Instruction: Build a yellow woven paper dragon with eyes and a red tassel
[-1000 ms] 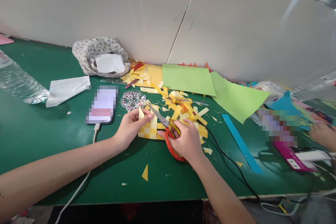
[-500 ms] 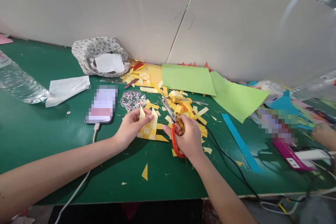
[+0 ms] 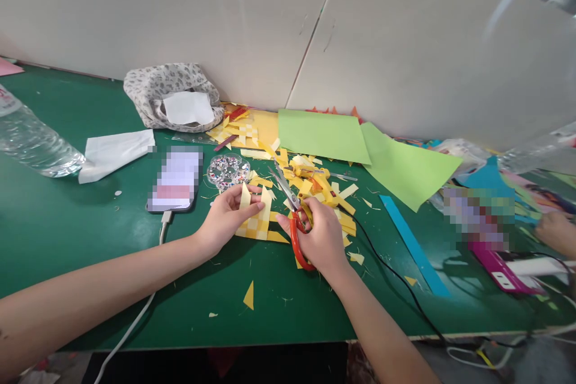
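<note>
Lower centre of frame: left hand (image 3: pixel 226 213) pinches the woven yellow paper (image 3: pixel 258 231), right hand (image 3: pixel 319 231) grips red-handled scissors (image 3: pixel 294 199), blades (image 3: pixel 287 185) slightly parted; cutting probably goes cleanest with strip ends (image 3: pixel 266 194) held taut and left thumb (image 3: pixel 252 210) well clear.

Scissors (image 3: pixel 294 200): one pair. Green sheets (image 3: pixel 321 137), toward table's (image 3: pixel 202 306) back edge: two. Pouch (image 3: pixel 157 85), back edge: one. Bead case (image 3: pixel 219 173): one. Yellow scraps (image 3: pixel 348 192): many, overlapping, uncountable.
</note>
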Demonstrator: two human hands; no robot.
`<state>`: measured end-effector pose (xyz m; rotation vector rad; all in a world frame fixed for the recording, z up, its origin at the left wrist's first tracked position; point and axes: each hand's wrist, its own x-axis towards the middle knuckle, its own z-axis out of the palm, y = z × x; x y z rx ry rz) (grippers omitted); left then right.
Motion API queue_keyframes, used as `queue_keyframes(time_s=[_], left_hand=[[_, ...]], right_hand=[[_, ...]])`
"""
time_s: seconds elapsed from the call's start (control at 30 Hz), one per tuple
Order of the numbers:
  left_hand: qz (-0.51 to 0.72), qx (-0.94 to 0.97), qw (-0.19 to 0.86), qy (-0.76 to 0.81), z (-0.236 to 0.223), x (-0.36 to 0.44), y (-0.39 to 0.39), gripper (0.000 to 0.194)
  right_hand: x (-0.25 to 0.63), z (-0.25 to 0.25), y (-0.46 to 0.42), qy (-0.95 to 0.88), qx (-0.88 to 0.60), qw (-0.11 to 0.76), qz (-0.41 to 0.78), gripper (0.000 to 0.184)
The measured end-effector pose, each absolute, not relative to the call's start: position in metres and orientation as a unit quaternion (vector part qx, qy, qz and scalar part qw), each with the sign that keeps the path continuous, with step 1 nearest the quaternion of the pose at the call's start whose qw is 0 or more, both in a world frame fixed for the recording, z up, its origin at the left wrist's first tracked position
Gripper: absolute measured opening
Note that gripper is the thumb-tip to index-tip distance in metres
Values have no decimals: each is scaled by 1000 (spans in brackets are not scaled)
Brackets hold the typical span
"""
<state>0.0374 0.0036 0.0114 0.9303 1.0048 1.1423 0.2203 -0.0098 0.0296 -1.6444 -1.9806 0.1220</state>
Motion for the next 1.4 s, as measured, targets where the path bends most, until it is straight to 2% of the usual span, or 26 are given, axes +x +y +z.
queue_keyframes(time_s=[0.33, 0.63, 1.4], left_hand=[[524, 363, 646, 420, 12, 36, 3, 25], [546, 327, 667, 387, 13, 34, 6, 23], [530, 303, 703, 366, 14, 36, 4, 23]], right_hand=[[224, 24, -9, -767, -589, 250, -40, 39], [221, 20, -11, -788, -584, 193, -34, 46], [218, 21, -14, -793, -568, 220, -23, 43]])
